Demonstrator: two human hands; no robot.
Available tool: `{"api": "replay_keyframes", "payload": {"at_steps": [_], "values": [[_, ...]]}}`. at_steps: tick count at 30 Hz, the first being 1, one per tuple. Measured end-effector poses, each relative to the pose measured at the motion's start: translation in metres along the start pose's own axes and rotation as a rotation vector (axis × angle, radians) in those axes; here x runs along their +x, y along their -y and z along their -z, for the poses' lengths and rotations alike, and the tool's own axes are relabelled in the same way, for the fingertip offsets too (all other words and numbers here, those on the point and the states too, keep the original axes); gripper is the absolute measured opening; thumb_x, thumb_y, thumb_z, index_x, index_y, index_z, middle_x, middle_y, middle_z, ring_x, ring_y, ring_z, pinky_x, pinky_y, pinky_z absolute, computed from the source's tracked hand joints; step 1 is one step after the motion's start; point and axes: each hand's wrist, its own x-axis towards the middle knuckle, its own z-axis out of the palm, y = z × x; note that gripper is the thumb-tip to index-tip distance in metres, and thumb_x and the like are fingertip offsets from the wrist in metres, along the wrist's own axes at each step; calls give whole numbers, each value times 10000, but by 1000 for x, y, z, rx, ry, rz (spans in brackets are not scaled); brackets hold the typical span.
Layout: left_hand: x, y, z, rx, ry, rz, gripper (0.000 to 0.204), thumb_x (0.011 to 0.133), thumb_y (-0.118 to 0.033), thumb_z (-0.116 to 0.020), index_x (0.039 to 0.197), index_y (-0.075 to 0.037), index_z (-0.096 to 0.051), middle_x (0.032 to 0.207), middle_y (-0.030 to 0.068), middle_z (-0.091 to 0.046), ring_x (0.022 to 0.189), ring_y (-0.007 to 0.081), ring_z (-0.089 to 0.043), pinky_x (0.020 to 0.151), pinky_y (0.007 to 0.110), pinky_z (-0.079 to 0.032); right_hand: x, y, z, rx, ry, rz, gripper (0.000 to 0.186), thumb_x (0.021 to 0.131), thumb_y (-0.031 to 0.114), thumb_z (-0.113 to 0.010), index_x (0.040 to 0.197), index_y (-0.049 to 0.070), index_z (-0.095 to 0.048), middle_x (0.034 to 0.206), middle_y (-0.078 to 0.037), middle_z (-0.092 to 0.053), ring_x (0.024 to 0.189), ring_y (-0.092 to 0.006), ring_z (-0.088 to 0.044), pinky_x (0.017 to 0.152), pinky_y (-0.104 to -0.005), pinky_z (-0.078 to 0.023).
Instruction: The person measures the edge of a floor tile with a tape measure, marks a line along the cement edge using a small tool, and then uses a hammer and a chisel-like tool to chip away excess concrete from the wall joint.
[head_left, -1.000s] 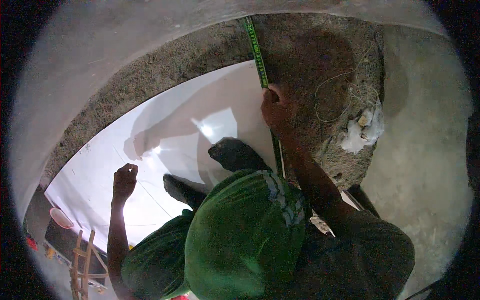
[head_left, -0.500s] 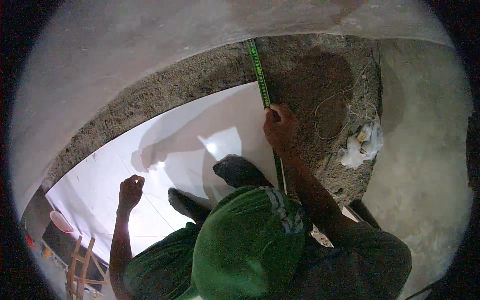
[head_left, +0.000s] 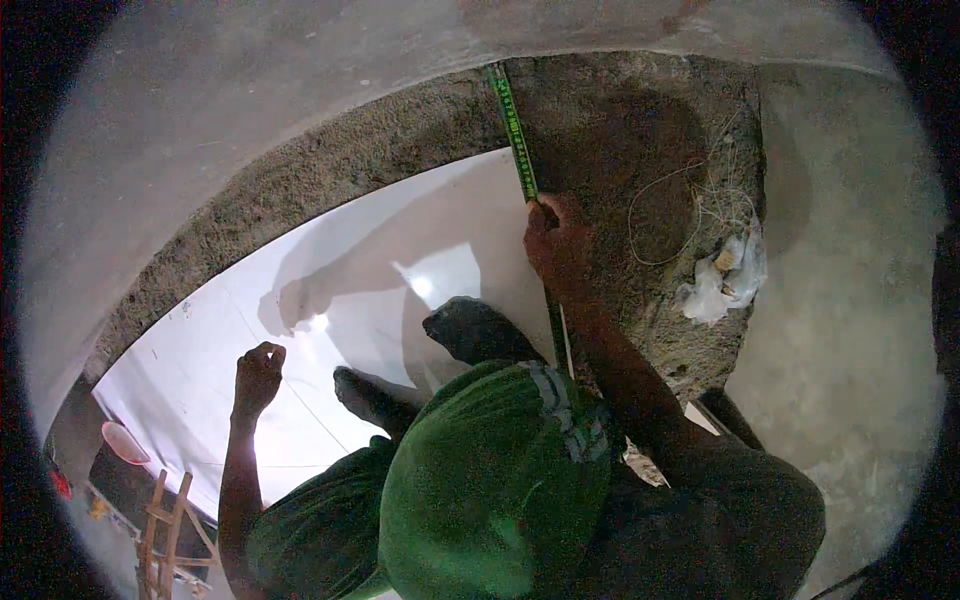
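Note:
My right hand (head_left: pixel 558 240) is closed on a green tape measure (head_left: pixel 514 130). Its printed blade runs from the curved wall across the rough grey bed and past the edge of the white tiles. A dark strip carries on below that hand. My left hand (head_left: pixel 259 378) hovers over the bright white tiled floor (head_left: pixel 190 380), its thumb and fingers pinched together. Whatever may be between those fingers is too small to make out. My two dark-covered feet (head_left: pixel 480 332) rest on the tiles, close to my green clothing (head_left: pixel 490 480).
Rough cement (head_left: pixel 640 130) borders the tiles along the curved wall (head_left: pixel 250 90). Tangled thin string (head_left: pixel 722 200) and a crumpled clear plastic bag (head_left: pixel 722 285) lie on the right. A pale round dish (head_left: pixel 124 443) and a wooden frame (head_left: pixel 167 530) are at the lower left.
The scene has shifted slightly upward in the picture. My right hand keeps its hold on the tape measure, and my left hand stays pinched above the tiles.

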Motion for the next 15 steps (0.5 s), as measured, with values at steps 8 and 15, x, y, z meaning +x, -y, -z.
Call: {"api": "replay_keyframes", "payload": {"at_steps": [8,15], "values": [[-2,4,-16,-17,-40,-3,126,893,-14,-565,970,-90,-632,912,118,-668,721,299,-659,626,450,-514,3,-2,3,111,-87,13,250,942,244,-711,1089,42,-706,925,-138,-709,844,-258,-716,758,-426,-577],[-3,-1,-18,158,-69,-53,118,906,-46,-577,993,-75,-651,913,127,-691,773,331,-693,653,491,-534,3,-41,-33,176,-33,-39,303,985,295,-661,1157,46,-674,917,-124,-687,828,-237,-673,786,-450,-562]]}}
